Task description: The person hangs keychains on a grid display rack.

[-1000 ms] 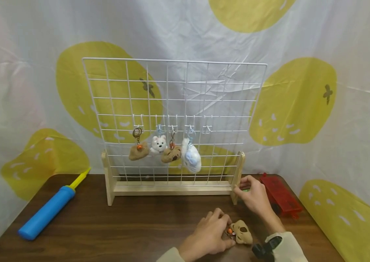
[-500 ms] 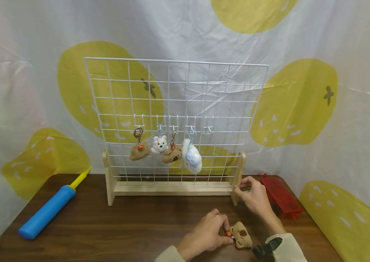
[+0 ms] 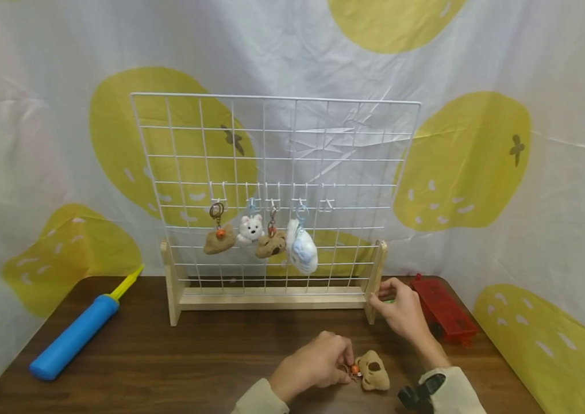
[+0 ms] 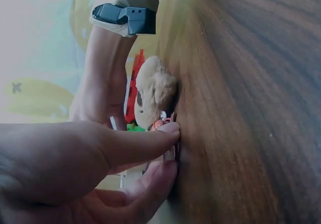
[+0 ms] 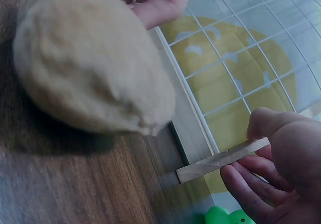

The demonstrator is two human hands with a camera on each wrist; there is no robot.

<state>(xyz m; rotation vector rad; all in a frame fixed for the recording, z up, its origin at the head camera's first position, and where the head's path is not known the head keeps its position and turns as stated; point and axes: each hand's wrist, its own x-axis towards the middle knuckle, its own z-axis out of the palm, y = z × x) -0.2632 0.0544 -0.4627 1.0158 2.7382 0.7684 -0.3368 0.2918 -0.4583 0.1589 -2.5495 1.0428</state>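
Note:
A brown plush keychain [image 3: 374, 371] with an orange bead lies on the table at the front right. My left hand [image 3: 318, 363] pinches its ring end between thumb and fingers; the left wrist view shows the pinch beside the orange bead, low against the wood. My right hand [image 3: 401, 307] grips the right wooden upright [image 3: 375, 282] of the white wire grid rack [image 3: 277, 126], thumb on one side and fingers on the other. Several plush keychains hang from hooks on the grid, among them a white bear [image 3: 250, 229]. The rightmost hook [image 3: 326, 205] carries nothing.
A red translucent box [image 3: 445, 309] lies right of my right hand. A green toy [image 5: 223, 215] sits beside the upright. On the left is a blue hand pump [image 3: 75, 336] with a yellow nozzle. A patterned cloth hangs behind the table.
My left hand has taken the keychain's ring end and drawn it a little to the left, with the plush following along the table. The right hand stays on the upright.

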